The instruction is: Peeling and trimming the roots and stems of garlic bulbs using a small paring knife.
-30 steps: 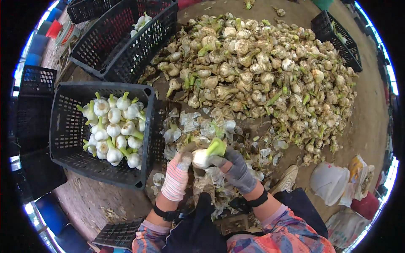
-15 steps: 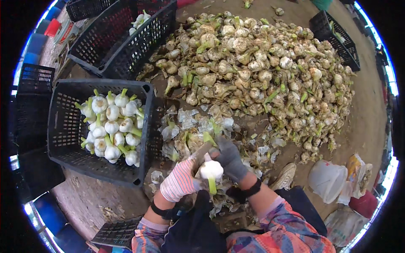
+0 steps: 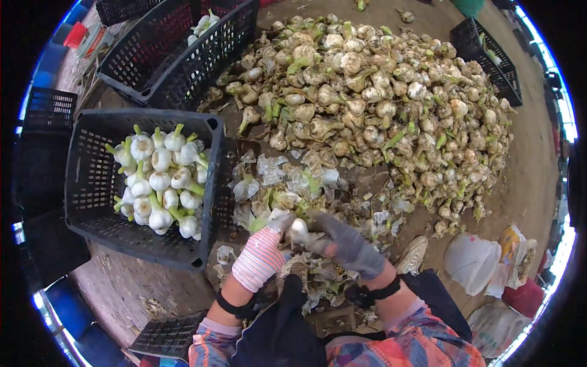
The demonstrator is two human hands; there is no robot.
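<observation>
A white garlic bulb [image 3: 298, 232] is between my two hands, above a litter of peeled skins. My left hand [image 3: 260, 257], in a white glove with orange stripes, is closed on it from the left. Close against the bulb's right side is my right hand [image 3: 354, 248] in a grey glove. Its fingers reach toward the bulb but are smeared by motion, so their grip is unclear. Left of my hands, a black plastic crate [image 3: 92, 211] holds clean white garlic bulbs [image 3: 160, 180] with short green stems.
A big heap of unpeeled, soil-stained garlic [image 3: 373, 98] covers the floor ahead. Loose skins [image 3: 275, 171] lie between heap and hands. Another black crate [image 3: 131, 67] stands far left, a smaller one [image 3: 489, 64] far right. A white bag [image 3: 474, 260] lies right, beyond my shoe [image 3: 413, 254].
The bulb has turned, and its stem no longer points down toward me. My right hand has shifted slightly right and nearer me; my left hand stays about in place.
</observation>
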